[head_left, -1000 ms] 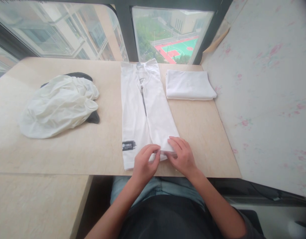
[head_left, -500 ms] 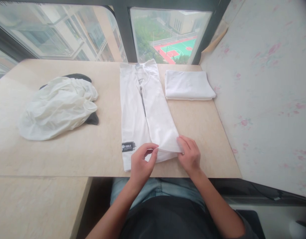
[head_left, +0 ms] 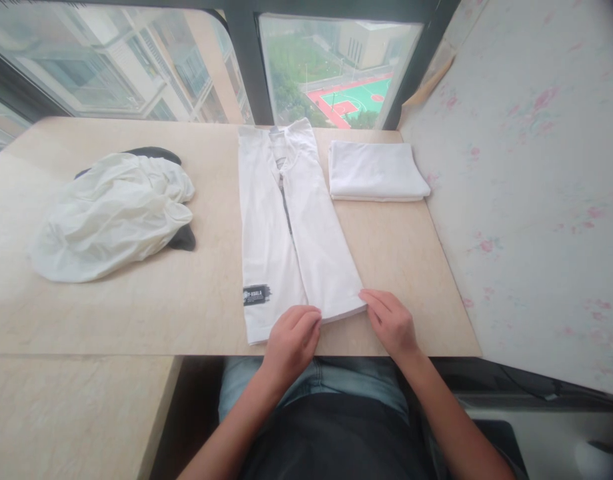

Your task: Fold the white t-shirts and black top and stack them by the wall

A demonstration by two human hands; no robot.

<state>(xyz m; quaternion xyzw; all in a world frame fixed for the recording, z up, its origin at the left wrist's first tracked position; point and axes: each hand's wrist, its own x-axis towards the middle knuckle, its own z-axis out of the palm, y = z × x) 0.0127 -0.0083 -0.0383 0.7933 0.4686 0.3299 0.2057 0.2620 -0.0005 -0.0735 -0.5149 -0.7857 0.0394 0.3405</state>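
A white T-shirt (head_left: 306,233), its sides folded inward to meet near the middle, lies lengthwise on the table with its collar toward the window. A black printed label shows at its lower left. My left hand (head_left: 294,337) pinches the near hem beside the middle seam, fingers closed. At the lower right corner, my right hand (head_left: 392,321) grips the same hem between thumb and fingers. The hem's edge runs nearly straight between the two hands, down close to the table.
Right of the shirt lies a neatly folded white cloth (head_left: 376,170). A crumpled off-white garment (head_left: 116,213) with dark parts sits on the left. The table (head_left: 216,313) meets a window (head_left: 336,73) at the back and a flowered wall panel (head_left: 531,200) on the right.
Both hands have drawn the folded layer's hem toward me and lowered it, so it now covers the layer that showed beneath. The right hand has also shifted slightly right.
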